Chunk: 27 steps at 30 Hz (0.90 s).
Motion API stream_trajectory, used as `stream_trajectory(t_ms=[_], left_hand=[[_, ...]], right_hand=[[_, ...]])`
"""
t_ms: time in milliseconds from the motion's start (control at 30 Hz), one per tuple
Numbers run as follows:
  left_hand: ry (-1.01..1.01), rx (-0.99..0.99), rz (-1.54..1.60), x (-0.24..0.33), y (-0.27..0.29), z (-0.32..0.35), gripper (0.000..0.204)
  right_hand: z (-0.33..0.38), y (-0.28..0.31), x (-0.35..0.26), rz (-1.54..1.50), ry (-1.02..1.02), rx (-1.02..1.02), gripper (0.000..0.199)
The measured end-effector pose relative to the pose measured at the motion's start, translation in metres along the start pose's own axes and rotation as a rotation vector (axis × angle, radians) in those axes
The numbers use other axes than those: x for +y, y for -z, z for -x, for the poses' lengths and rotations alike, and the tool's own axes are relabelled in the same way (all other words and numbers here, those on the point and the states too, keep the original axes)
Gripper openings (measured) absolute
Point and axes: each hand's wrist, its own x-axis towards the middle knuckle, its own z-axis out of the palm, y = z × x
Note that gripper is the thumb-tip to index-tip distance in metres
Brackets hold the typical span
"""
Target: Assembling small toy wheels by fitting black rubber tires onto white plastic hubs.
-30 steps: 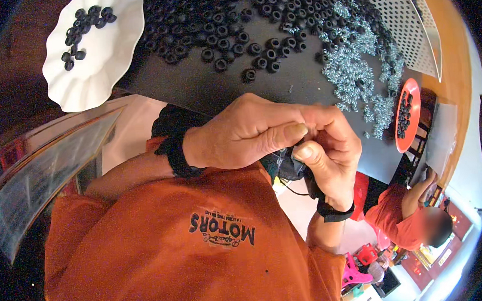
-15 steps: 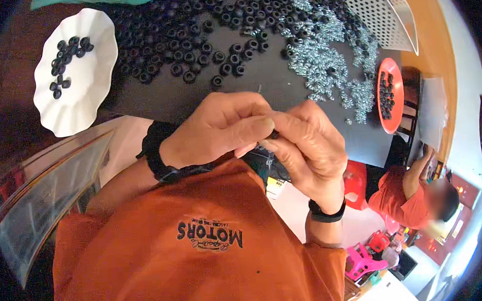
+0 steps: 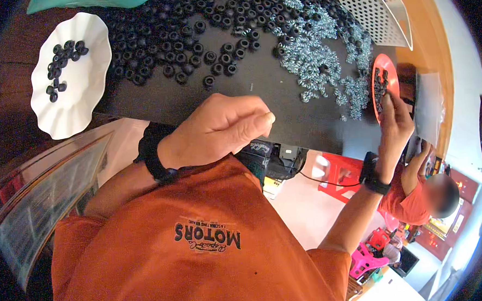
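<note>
My left hand [image 3: 223,121] is at the table's near edge, its thumb pressed against curled fingers; whatever lies inside the grip is hidden. At the right, my right hand [image 3: 396,125] reaches over the orange-red plate [image 3: 390,66], thumb and finger pinched at the small black parts [image 3: 380,83] in it. Its fingertips hide what they hold, if anything. Beyond my left hand, many black ring-shaped pieces [image 3: 181,77] are spread over the dark table [image 3: 260,103]. A heap of small shiny metal springs [image 3: 315,67] lies to their right.
A white wavy-edged plate [image 3: 83,99] with several black pieces stands at the left. A perforated white basket [image 3: 372,10] is at the far right, and something teal [image 3: 91,0] at the far left. Another person [image 3: 404,202] sits beyond the right side, near a red stool [image 3: 343,169].
My right hand has left my left hand and moved right to the orange-red plate. The left hand stays nearly in place, and the dark piece between the hands no longer shows there.
</note>
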Motion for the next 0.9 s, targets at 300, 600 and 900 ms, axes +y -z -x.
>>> stream_trajectory(t_ms=[300, 600, 900], left_hand=[[-0.069, 0.058, 0.008, -0.002, -0.004, 0.002, 0.029], [-0.041, 0.051, -0.020, 0.000, -0.003, 0.001, 0.028], [-0.173, 0.070, -0.157, -0.001, 0.001, 0.001, 0.026]], right_hand=[[-0.037, -0.010, 0.036, 0.112, 0.148, -0.117, 0.030], [-0.055, -0.047, 0.017, 0.691, 0.380, -0.253, 0.027], [-0.067, -0.048, 0.008, 0.569, 0.435, -0.264, 0.025]])
